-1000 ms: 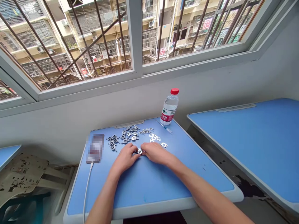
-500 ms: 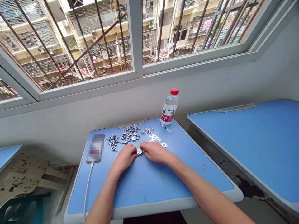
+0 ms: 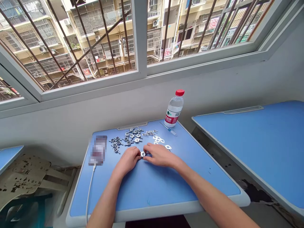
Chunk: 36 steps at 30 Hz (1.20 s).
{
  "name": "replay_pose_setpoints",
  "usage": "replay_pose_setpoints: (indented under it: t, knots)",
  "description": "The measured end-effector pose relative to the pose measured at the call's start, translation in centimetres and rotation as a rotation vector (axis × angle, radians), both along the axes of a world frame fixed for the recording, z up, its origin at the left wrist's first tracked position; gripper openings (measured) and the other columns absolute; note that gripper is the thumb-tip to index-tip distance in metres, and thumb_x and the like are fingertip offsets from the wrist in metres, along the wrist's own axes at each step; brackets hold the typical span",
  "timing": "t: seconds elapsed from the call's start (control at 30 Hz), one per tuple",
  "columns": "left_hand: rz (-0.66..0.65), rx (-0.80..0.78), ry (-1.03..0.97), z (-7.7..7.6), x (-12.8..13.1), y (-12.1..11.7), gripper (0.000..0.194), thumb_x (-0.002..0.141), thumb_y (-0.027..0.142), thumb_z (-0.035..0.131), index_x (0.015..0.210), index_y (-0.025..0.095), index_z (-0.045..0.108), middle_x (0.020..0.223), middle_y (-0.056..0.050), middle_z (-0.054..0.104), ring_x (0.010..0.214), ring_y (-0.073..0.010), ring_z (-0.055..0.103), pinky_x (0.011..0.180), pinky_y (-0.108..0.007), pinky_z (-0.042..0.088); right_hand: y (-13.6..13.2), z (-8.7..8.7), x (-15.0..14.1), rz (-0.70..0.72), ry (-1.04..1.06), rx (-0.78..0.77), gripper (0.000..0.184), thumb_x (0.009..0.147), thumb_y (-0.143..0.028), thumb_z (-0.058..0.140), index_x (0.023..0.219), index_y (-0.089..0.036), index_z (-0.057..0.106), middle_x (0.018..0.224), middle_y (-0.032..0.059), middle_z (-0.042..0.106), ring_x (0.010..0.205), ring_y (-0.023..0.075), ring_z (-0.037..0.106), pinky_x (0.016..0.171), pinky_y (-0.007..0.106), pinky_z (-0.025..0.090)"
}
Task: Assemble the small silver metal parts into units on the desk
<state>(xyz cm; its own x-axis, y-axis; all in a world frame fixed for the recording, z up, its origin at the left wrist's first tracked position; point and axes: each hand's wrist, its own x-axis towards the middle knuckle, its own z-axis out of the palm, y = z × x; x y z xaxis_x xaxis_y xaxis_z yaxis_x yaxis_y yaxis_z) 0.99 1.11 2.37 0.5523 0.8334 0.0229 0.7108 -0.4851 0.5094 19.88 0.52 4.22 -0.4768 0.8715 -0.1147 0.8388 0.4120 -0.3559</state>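
Note:
On the blue desk, a small silver metal flange fitting sits between my two hands. The fingers of my left hand are closed on its left side. From the right, my right hand grips it with the thumb at its lower edge and the fingers curled above. A silvery bit shows under the right fingers, too small to name. Just beyond the hands lie several similar metal fittings with stems. Flat metal plates with holes lie past my right hand, and one loose plate is close to its knuckles.
Smaller metal pieces lie at the back. A blue-handled screwdriver is near the red-capped water bottle. At left is a blurred phone with a white cable. A second desk stands to the right.
My right thumb has come down and forward to the fitting's lower edge, and the right fingers have spread a little. My left hand keeps its grip. The whole view has shifted slightly.

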Motion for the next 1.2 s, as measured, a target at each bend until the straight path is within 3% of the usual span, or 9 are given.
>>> replay_pose_setpoints:
  t: [0.23, 0.43, 0.8, 0.9, 1.03, 1.2]
  knots:
    - [-0.036, -0.018, -0.025, -0.2, -0.1, 0.3, 0.014, 0.085, 0.01, 0.049, 0.078, 0.019, 0.058, 0.085, -0.003, 0.061, 0.083, -0.0187, 0.056, 0.074, -0.028, 0.044, 1.0, -0.4, 0.8, 0.04, 0.065, -0.02, 0.017, 0.091, -0.021, 0.049, 0.093, -0.022, 0.065, 0.098, 0.0031, 0.067, 0.087, 0.0189, 0.06, 0.069, 0.026, 0.035]
    - [-0.039, -0.021, -0.025, -0.3, -0.3, 0.4, 0.015, 0.086, 0.009, 0.049, 0.08, 0.019, 0.058, 0.086, -0.003, 0.061, 0.083, -0.018, 0.055, 0.074, -0.027, 0.043, 1.3, -0.8, 0.8, 0.077, 0.079, 0.054, 0.023, 0.092, -0.017, 0.046, 0.081, -0.021, 0.066, 0.09, 0.0009, 0.068, 0.076, 0.0148, 0.058, 0.062, 0.025, 0.03]
    - [0.019, 0.017, 0.02, -0.1, -0.4, 0.0, 0.014, 0.087, 0.014, 0.045, 0.082, 0.02, 0.057, 0.086, -0.003, 0.06, 0.085, -0.0199, 0.055, 0.074, -0.029, 0.043, 0.4, -0.1, 0.0, 0.025, -0.083, 0.114, 0.013, 0.093, -0.027, 0.055, 0.095, -0.018, 0.066, 0.101, 0.0061, 0.068, 0.081, 0.0191, 0.064, 0.06, 0.027, 0.029]
    - [0.063, 0.005, 0.025, 0.2, -0.4, -0.3, 0.014, 0.084, 0.015, 0.049, 0.093, 0.021, 0.057, 0.085, -0.002, 0.061, 0.082, -0.0199, 0.056, 0.073, -0.029, 0.043, 0.5, 0.1, -0.1, 0.032, -0.109, 0.109, 0.016, 0.095, -0.023, 0.051, 0.094, -0.019, 0.066, 0.101, 0.0062, 0.068, 0.08, 0.019, 0.064, 0.06, 0.027, 0.029]
    - [0.031, 0.028, 0.039, 0.2, -0.3, -0.3, 0.031, 0.083, 0.018, 0.056, 0.113, 0.023, 0.056, 0.088, -0.002, 0.061, 0.084, -0.0204, 0.057, 0.076, -0.03, 0.043, 0.5, 0.2, -0.1, 0.032, -0.133, 0.104, 0.02, 0.097, -0.021, 0.048, 0.093, -0.018, 0.067, 0.101, 0.0064, 0.068, 0.08, 0.0191, 0.065, 0.059, 0.027, 0.028]
    - [0.029, 0.019, 0.053, -0.2, -0.5, 0.0, 0.018, 0.088, 0.022, 0.055, 0.105, 0.023, 0.063, 0.093, -0.004, 0.061, 0.089, -0.021, 0.057, 0.078, -0.03, 0.044, 0.4, 0.3, -0.1, 0.027, -0.108, 0.094, 0.019, 0.096, -0.022, 0.049, 0.095, -0.019, 0.068, 0.103, 0.0062, 0.068, 0.08, 0.0185, 0.064, 0.06, 0.026, 0.029]
